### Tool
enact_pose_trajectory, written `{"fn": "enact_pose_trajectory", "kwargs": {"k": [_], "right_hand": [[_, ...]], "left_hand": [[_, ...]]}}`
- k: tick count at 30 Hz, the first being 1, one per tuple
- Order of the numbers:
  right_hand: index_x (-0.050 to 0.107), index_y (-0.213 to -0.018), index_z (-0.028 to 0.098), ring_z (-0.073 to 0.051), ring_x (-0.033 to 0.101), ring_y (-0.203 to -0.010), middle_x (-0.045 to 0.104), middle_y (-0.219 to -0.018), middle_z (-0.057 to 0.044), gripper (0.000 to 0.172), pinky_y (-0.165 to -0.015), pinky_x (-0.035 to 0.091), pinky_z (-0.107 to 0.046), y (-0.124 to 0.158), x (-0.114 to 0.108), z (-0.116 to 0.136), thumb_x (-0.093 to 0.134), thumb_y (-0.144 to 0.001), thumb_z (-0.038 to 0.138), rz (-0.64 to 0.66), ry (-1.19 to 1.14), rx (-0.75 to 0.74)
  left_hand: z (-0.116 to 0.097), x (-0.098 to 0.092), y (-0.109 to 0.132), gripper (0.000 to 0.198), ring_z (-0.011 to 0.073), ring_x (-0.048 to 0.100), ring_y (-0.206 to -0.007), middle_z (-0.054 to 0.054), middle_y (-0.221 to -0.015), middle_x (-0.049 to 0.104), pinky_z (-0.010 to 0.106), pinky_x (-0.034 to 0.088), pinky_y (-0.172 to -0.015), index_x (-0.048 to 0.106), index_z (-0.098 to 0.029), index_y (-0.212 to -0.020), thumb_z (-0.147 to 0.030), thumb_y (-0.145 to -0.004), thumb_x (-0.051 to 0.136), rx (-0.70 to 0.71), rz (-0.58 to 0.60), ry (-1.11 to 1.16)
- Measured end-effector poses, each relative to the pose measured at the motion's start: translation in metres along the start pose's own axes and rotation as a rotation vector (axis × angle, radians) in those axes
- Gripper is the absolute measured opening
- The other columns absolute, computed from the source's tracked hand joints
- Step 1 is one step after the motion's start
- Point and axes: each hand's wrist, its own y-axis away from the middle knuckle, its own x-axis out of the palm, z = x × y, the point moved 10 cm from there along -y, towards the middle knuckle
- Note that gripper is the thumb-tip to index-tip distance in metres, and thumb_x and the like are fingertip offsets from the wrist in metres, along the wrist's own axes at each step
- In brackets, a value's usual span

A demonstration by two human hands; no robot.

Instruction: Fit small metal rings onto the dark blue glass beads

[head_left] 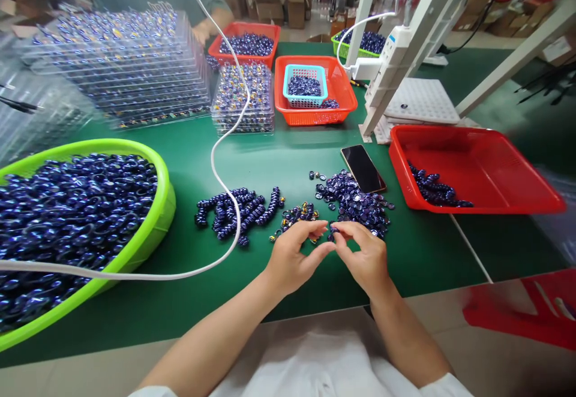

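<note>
My left hand (pixel 294 256) and my right hand (pixel 364 256) meet over the green table (pixel 279 151) near its front edge. Their fingertips pinch together on a small dark blue bead piece (pixel 333 230). Just beyond the fingers lies a loose pile of flat blue beads (pixel 355 199). A small heap of beads with gold bits (pixel 299 214) sits beside it. To the left lie several stacked rows of blue rings (pixel 238 211).
A big green basin (pixel 135 247) full of blue beads stands at left, a white cable (pixel 216 169) crossing it. A phone (pixel 362 168) lies by a red tray (pixel 477 169). Orange baskets (pixel 315 112), clear stacked trays (pixel 126 61) and another person's hand (pixel 202 28) are at the back.
</note>
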Motion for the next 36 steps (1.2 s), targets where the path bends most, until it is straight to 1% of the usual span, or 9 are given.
{"fn": "enact_pose_trajectory", "kwargs": {"k": [2,4,8,14,18,23,25,31,36], "right_hand": [[0.065,-0.111,0.024,-0.019,0.070,-0.087,0.072,-0.099,-0.006,0.029,-0.080,0.060,-0.034,0.002,0.002,0.010,0.061,-0.085,0.009,-0.011,0.086,-0.110],[0.063,-0.113,0.024,-0.020,0.069,-0.089,0.072,-0.098,-0.007,0.032,-0.080,0.060,-0.036,0.004,0.003,0.017,0.061,-0.085,0.009,-0.020,0.136,-0.173],[0.059,-0.117,0.024,-0.020,0.067,-0.086,0.068,-0.098,-0.008,0.035,-0.076,0.059,-0.036,0.004,0.004,0.022,0.062,-0.086,0.010,0.020,0.091,-0.185],[0.060,-0.115,0.022,-0.018,0.065,-0.081,0.068,-0.095,-0.006,0.025,-0.072,0.057,-0.032,0.002,0.013,0.022,0.059,-0.091,0.014,0.190,-0.006,-0.145],[0.060,-0.116,0.021,-0.020,0.066,-0.082,0.069,-0.091,-0.007,0.024,-0.071,0.056,-0.033,0.003,0.011,0.023,0.055,-0.093,0.015,0.203,0.049,-0.188],[0.063,-0.116,0.022,-0.018,0.069,-0.082,0.068,-0.094,-0.008,0.023,-0.071,0.058,-0.030,0.006,0.013,0.016,0.054,-0.095,0.018,0.222,0.031,-0.154],[0.064,-0.114,0.022,-0.017,0.069,-0.079,0.068,-0.094,-0.008,0.022,-0.069,0.059,-0.029,0.007,0.014,0.015,0.054,-0.095,0.019,0.209,0.009,-0.146],[0.066,-0.106,0.022,-0.018,0.069,-0.076,0.069,-0.086,-0.007,0.018,-0.066,0.059,-0.029,0.008,0.015,0.019,0.052,-0.094,0.018,0.169,0.008,-0.175],[0.065,-0.107,0.020,-0.018,0.067,-0.069,0.070,-0.082,-0.008,0.020,-0.061,0.057,-0.029,0.011,0.012,0.028,0.052,-0.092,0.016,0.152,0.071,-0.249]], "left_hand": [[0.006,0.004,0.001,0.019,0.0167,0.068,-0.075,0.007,-0.086,0.073,0.029,0.057,-0.072,0.068,-0.016,-0.101,-0.023,-0.084,0.070,-0.062,0.017,0.032],[0.019,0.009,0.001,0.011,0.0161,0.068,-0.072,0.006,-0.082,0.072,0.029,0.057,-0.070,0.069,-0.016,-0.092,-0.025,-0.086,0.066,-0.206,0.042,0.166],[0.045,0.028,0.006,0.020,0.0136,0.064,-0.059,0.003,-0.068,0.068,0.027,0.055,-0.061,0.068,-0.013,-0.083,-0.033,-0.082,0.070,-0.552,0.159,0.560],[0.054,0.042,0.013,0.025,0.0103,0.058,-0.054,0.001,-0.065,0.065,0.026,0.053,-0.059,0.068,-0.012,-0.079,-0.035,-0.075,0.078,-0.705,0.292,0.798],[0.054,0.041,0.015,0.027,0.0109,0.061,-0.061,0.002,-0.071,0.066,0.025,0.053,-0.061,0.065,-0.012,-0.085,-0.036,-0.079,0.075,-0.682,0.285,0.747],[0.042,0.036,0.012,0.051,0.0202,0.064,-0.096,0.010,-0.108,0.065,0.033,0.056,-0.079,0.062,-0.018,-0.116,-0.028,-0.071,0.083,-0.513,0.292,0.548],[0.037,0.038,0.011,0.050,0.0217,0.063,-0.100,0.011,-0.112,0.065,0.035,0.056,-0.084,0.064,-0.018,-0.119,-0.028,-0.073,0.080,-0.455,0.322,0.471],[0.034,0.039,0.009,0.036,0.0206,0.065,-0.090,0.009,-0.099,0.069,0.033,0.056,-0.080,0.071,-0.018,-0.110,-0.025,-0.076,0.078,-0.372,0.313,0.404],[0.032,0.042,0.011,0.029,0.0193,0.064,-0.082,0.007,-0.090,0.070,0.029,0.054,-0.073,0.074,-0.017,-0.102,-0.027,-0.075,0.079,-0.372,0.321,0.448]]}}
